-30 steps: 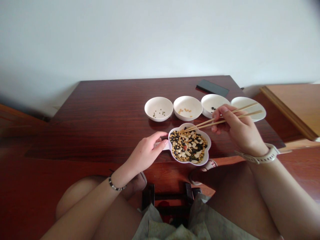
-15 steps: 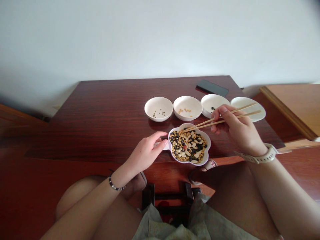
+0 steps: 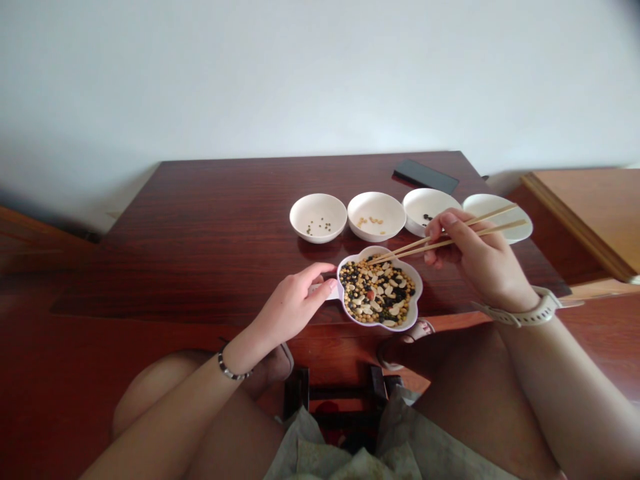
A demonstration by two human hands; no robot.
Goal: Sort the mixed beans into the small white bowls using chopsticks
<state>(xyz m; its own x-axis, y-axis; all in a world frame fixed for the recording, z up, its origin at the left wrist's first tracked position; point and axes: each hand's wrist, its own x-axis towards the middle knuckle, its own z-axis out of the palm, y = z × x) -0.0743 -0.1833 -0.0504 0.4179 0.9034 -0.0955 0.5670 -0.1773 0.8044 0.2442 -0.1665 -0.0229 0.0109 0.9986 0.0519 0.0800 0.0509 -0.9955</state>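
At the near table edge, left hand [image 3: 295,308] pinches the rim of the flower-shaped dish [image 3: 379,289] of mixed beans. Right hand [image 3: 480,257] grips chopsticks [image 3: 440,237], tips at the dish's far rim. Almost unchanged from a second ago: tips hover, no bean lifted. Four white bowls [image 3: 376,216] behind; dark wood table [image 3: 225,220], phone [image 3: 425,176], pale wall.
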